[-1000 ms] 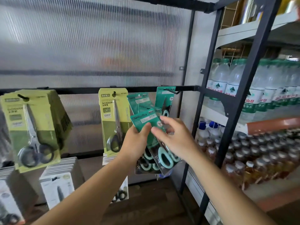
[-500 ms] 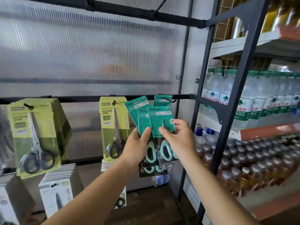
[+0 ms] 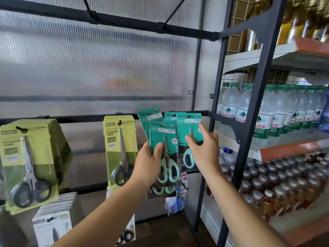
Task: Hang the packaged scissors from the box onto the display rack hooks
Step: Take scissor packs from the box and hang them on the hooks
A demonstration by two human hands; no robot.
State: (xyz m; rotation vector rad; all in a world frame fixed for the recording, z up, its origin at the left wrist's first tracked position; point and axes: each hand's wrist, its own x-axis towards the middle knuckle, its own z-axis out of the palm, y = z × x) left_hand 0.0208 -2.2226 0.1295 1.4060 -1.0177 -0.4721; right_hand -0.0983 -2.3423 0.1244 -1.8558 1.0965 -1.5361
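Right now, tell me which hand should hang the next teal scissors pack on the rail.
Right. The right hand holds one teal pack with its top level with the black rail; the left hand grips the fan of spare packs lower down.

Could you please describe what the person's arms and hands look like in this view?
The left forearm and right forearm are bare, with no sleeve in view. The ungloved left hand and ungloved right hand show no ring, and no watch or bracelet shows at either wrist.
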